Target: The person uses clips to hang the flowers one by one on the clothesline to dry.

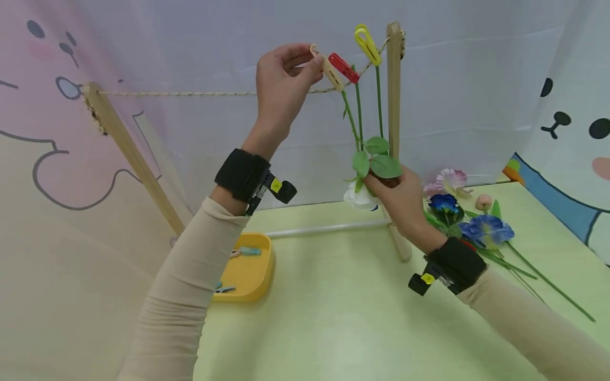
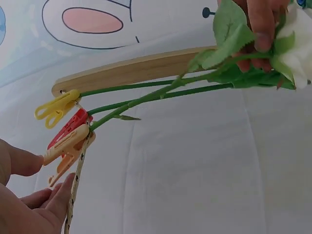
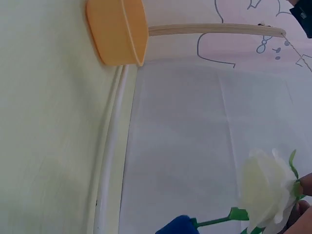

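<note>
Pinching the beige clothespin (image 1: 328, 67) on the rope (image 1: 190, 93), left hand (image 1: 281, 87) should squeeze steadily while right hand (image 1: 400, 198) fingers grip the white rose (image 1: 358, 197) upside down.

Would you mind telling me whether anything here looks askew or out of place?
Only the beige clothespin stands out: pinched by the left hand, it sits slanted on the rope against the red clothespin. The right hand holds the hanging flowers' lower ends.

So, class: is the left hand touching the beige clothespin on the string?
Touching. In the head view, the left hand pinches the beige clothespin at its upper end, on the string; the left wrist view shows a fingertip against it.
</note>
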Available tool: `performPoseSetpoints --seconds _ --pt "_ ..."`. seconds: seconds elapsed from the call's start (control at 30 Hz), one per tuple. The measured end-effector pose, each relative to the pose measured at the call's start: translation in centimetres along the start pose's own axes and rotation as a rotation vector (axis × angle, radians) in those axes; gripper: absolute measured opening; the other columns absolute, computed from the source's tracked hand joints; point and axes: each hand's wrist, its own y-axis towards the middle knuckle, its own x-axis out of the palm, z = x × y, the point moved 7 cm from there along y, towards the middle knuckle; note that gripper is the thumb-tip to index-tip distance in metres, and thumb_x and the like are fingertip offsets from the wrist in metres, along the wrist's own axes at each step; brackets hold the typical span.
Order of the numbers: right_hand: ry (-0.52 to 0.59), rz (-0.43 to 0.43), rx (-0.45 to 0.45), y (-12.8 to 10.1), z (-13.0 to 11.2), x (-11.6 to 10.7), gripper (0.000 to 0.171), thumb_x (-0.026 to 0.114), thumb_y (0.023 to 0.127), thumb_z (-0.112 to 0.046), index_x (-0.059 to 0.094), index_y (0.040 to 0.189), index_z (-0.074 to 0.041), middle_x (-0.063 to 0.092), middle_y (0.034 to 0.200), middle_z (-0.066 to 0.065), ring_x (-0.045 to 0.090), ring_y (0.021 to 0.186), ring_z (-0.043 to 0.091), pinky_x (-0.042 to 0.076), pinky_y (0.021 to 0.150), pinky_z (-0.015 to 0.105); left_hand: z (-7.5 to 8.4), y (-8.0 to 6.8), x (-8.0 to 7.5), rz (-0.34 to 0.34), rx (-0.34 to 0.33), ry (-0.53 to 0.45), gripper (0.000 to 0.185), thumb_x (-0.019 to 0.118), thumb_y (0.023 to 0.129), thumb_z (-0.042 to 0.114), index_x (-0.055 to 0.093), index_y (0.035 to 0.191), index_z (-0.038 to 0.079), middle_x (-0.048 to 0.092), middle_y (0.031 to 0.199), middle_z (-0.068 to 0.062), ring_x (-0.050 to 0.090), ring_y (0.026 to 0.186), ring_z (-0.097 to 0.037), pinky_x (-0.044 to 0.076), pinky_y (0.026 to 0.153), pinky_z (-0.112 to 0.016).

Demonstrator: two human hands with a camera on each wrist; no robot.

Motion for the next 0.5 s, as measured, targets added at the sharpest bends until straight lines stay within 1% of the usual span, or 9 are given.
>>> performPoseSetpoints --seconds 0.1,0.17,0.23,0.33,0.43,0.5 --pt "-0.012 -0.035 -0.025 -0.4 -0.1 -1.3 0.042 0.071 0.098 -0.019 0.062 0.135 0.0 0.066 0.116 -0.004 0.065 0.108 0.009 0.055 0.087 0.018 0.4 -0.3 -0.3 0.018 0.051 0.13 0.035 0.07 0.098 0.007 0.064 0.131 -0.004 0.068 0.125 -0.014 0.069 0.105 -0.02 0.054 0.093 -0.022" --pt "-0.006 -0.049 -0.043 -0.6 -0.1 -2.2 0.043 0.069 0.1 -0.016 0.06 0.138 0.001 0.066 0.119 -0.006 0.065 0.11 0.008 0.054 0.09 0.018 0.8 -0.7 -0.7 0.043 0.108 0.187 0.036 0.07 0.098 0.007 0.064 0.132 -0.002 0.068 0.127 -0.012 0.069 0.106 -0.019 0.053 0.095 -0.021" --pt "-0.018 -0.062 -0.064 -0.9 -0.2 -3.0 0.041 0.067 0.101 -0.015 0.06 0.138 0.001 0.067 0.119 -0.006 0.064 0.11 0.008 0.053 0.091 0.018 1.1 -1.3 -1.2 0.076 0.174 0.23 0.035 0.07 0.097 0.005 0.064 0.131 -0.002 0.068 0.127 -0.012 0.069 0.107 -0.018 0.052 0.096 -0.02" --pt "-0.044 -0.088 -0.099 -1.3 -0.2 -4.3 0.037 0.066 0.102 -0.011 0.062 0.136 0.001 0.068 0.119 0.0 0.065 0.109 0.009 0.052 0.093 0.017 1.6 -2.6 -1.9 0.1 0.292 0.26 0.033 0.068 0.097 0.002 0.065 0.129 -0.004 0.069 0.125 -0.014 0.07 0.102 -0.019 0.054 0.095 -0.023" --pt "-0.096 -0.105 -0.127 -1.6 0.1 -5.7 0.032 0.066 0.101 -0.009 0.066 0.131 0.001 0.07 0.117 0.005 0.066 0.106 0.009 0.052 0.092 0.015 1.7 -3.9 -2.3 0.084 0.371 0.29 0.029 0.067 0.097 0.001 0.066 0.126 -0.006 0.07 0.12 -0.014 0.071 0.096 -0.02 0.057 0.092 -0.025" --pt "-0.152 -0.109 -0.142 -1.9 0.2 -6.9 0.029 0.066 0.101 -0.007 0.068 0.128 0.001 0.071 0.115 0.004 0.068 0.105 0.01 0.052 0.09 0.014 1.6 -4.8 -2.6 0.063 0.402 0.301 0.027 0.067 0.096 0.001 0.068 0.123 -0.005 0.072 0.116 -0.013 0.071 0.092 -0.019 0.058 0.089 -0.027"
